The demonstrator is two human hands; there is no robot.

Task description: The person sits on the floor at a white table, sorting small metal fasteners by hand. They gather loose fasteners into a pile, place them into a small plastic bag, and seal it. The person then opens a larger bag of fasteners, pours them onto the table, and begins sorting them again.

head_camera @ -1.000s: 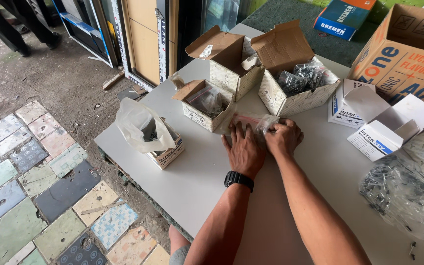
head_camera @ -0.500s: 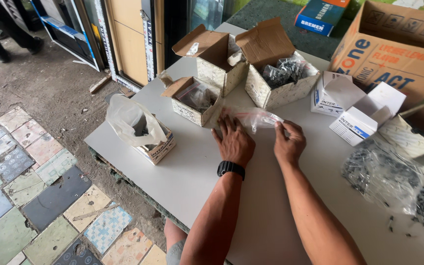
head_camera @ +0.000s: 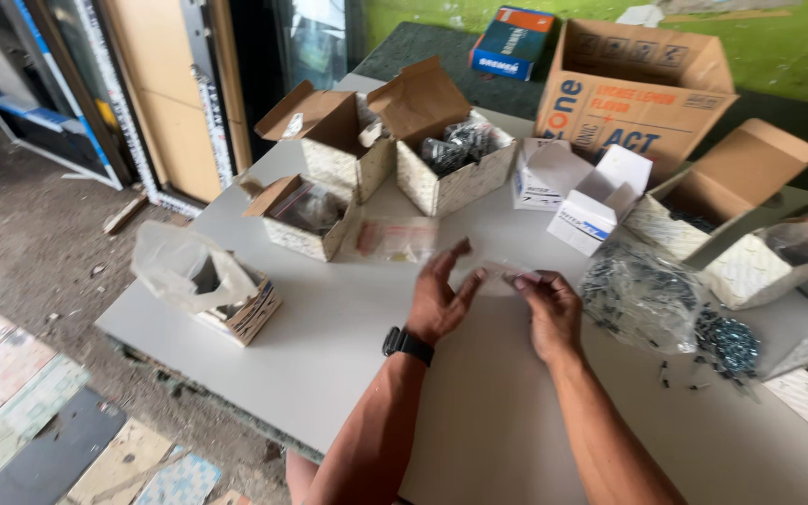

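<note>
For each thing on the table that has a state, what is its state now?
left hand: open, fingers spread above the table
right hand: pinching a small clear bag
speckled boxes: flaps open
white boxes: lids open
large clear bag: open, dark screws spilled beside it

Your open speckled boxes [head_camera: 451, 178] crowd the tabletop's far edge; a big brown carton [head_camera: 642, 93] sits beyond, white cartons [head_camera: 577, 192] beside.
</note>
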